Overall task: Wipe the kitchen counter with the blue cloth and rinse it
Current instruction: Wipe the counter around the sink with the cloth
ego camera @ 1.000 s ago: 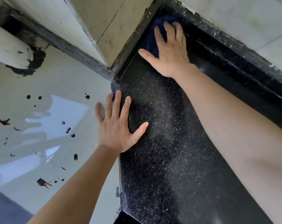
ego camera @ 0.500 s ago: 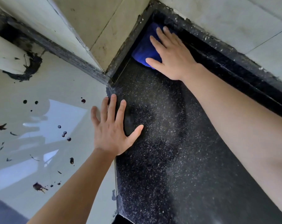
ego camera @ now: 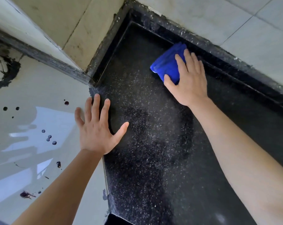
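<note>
Two hands are down on the black speckled table point(ego camera: 145, 168). The right hand point(ego camera: 188, 80), in the upper right of the frame, lies flat on top of the blue cloth point(ego camera: 166, 64). Its grip is wide open: the fingers are nearly straight and only push down, and the thumb lies along the near side of the cloth. Nothing curls round the cloth. The left hand point(ego camera: 97, 132), in the lower middle, is spread flat too and holds nothing. It sits at the left edge of the table, with its little finger out over the floor point(ego camera: 32, 98).

A few things could go wrong, I think. With only a flat push on it, the cloth could slide out or bunch up if the hand moves fast. It lies just beside the black ledge point(ego camera: 231, 65) at the back, so it could catch there and miss the thin strip along it. The left hand is so near the edge that a hard lean could make it slip off. No tap is in view for the rinse.

The cloth is bright blue and soft-looking. It is folded into a thick pad, with its layers showing at the top end. Its lower right part is hidden under the hand.
</note>
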Demonstrator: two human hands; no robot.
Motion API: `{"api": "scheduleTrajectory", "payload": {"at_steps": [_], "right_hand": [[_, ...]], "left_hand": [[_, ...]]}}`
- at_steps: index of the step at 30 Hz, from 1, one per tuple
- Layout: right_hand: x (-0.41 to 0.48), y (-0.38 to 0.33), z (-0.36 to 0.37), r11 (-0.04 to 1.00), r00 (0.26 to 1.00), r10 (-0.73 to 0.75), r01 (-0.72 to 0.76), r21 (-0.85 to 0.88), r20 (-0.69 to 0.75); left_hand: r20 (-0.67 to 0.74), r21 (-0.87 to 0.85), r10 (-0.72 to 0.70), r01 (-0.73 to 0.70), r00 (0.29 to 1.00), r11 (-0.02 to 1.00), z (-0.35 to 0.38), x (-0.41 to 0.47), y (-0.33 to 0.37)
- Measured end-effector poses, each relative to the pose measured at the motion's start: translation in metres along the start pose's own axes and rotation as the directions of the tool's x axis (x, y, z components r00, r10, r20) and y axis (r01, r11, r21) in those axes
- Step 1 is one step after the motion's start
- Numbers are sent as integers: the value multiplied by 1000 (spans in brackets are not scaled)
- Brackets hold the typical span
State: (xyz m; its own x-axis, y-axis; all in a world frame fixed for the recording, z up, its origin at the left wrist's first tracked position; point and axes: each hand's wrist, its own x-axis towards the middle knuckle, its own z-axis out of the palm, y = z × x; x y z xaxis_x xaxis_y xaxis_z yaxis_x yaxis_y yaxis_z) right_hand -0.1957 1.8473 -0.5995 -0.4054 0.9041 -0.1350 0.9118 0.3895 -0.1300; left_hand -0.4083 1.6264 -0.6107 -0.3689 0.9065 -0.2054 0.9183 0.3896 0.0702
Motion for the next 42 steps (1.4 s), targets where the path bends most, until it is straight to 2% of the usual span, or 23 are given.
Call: {"api": "scheduleTrajectory", "payload": {"at_steps": [3, 5, 8, 12, 16, 18, 19, 21, 23, 25, 27, 29, 32, 36, 39, 42], "right_hand": [[-15, 3, 6, 991, 991, 134, -133, -23, 19], [-1, -21, 7, 988, 988, 154, -154, -24, 28], [37, -70, 11, 1000, 999, -10, 11, -14, 50], [59, -129, 13, 978, 974, -210, 210, 12, 88], [21, -88, 18, 942, 942, -334, 333, 45, 37], [-5, -39, 18, 959, 959, -281, 280, 35, 28], [-19, -10, 18, 978, 978, -208, 208, 31, 27], [-50, 49, 14, 1000, 1000, -1, 1, 30, 9], [-77, 88, 10, 983, 983, 181, -180, 32, -13], [-87, 90, 13, 961, 962, 272, -270, 51, -22], [-80, 67, 17, 950, 952, 304, -301, 81, -27], [-61, 35, 19, 973, 975, 219, -216, 83, -38], [-15, -30, 24, 998, 999, -50, 51, 46, -18], [13, -118, 27, 922, 921, -388, 388, 11, 47], [-6, -105, 35, 892, 891, -451, 450, 34, 43], [-39, -44, 35, 925, 926, -377, 376, 60, -2]], "left_hand": [[6, 8, -10, 10, 1000, 1000, -1, 0, -1], [10, 7, -9, 9, 1000, 1000, -2, 0, -1], [11, 9, -5, 4, 1000, 1000, -1, 0, -1], [-21, -8, -3, 3, 1000, 1000, 1, 0, -1], [-36, -5, 4, -4, 999, 1000, 2, -1, -1], [-37, -5, 3, -3, 999, 1000, 2, -1, -1], [-37, -1, 0, 0, 999, 1000, 2, -1, -1], [-39, 6, -4, 5, 999, 1000, 2, -1, -1], [-49, -3, -7, 7, 999, 1000, 3, -1, 0], [-54, -8, -5, 5, 999, 1000, 3, -1, 0], [-61, -3, -1, 0, 998, 1000, 3, -2, 1], [-63, 6, -1, 2, 998, 1000, 4, -2, 1], [-81, 11, -1, 2, 997, 1000, 6, -1, 0], [-114, -1, 11, -11, 993, 1000, 9, -2, -1], [-128, -8, 17, -19, 992, 1000, 9, -1, -2], [-117, -6, 11, -12, 993, 1000, 9, -1, -2]]}}
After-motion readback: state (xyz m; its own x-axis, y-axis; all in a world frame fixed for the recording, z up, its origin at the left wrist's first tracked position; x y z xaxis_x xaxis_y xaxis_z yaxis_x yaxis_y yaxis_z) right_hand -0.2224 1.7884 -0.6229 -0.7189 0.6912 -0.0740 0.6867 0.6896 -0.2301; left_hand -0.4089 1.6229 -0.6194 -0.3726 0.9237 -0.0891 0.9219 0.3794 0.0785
